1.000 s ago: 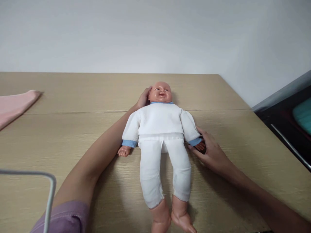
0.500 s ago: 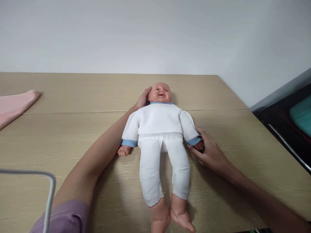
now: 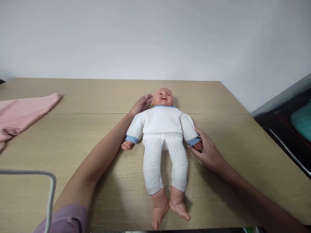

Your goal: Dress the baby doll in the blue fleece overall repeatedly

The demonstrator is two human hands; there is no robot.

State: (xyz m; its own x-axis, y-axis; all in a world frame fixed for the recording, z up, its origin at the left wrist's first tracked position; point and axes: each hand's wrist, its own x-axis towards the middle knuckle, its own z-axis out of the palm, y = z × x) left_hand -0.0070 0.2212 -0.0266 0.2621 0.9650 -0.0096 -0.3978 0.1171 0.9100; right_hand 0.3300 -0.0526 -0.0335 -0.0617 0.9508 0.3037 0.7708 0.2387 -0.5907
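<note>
A baby doll lies face up on the wooden table, its head at the far end and its bare feet toward me. It wears a white top with blue collar and cuffs, and white trousers. My left hand is beside the doll's head, fingers stretched out, holding nothing; whether the fingertips touch the head I cannot tell. Around the doll's cuffed wrist on the right, my right hand has its thumb on the near side and its fingers on the far side.
A pink cloth lies on the table to the left. A pale cable curves through the lower left corner. Behind the table stands a white wall. To the right of the table is a dark object with a teal patch.
My left hand has come slightly away from the doll's head, its fingers straighter. My right hand stays at the doll's wrist. The view has shifted a little, showing more of the pink cloth.
</note>
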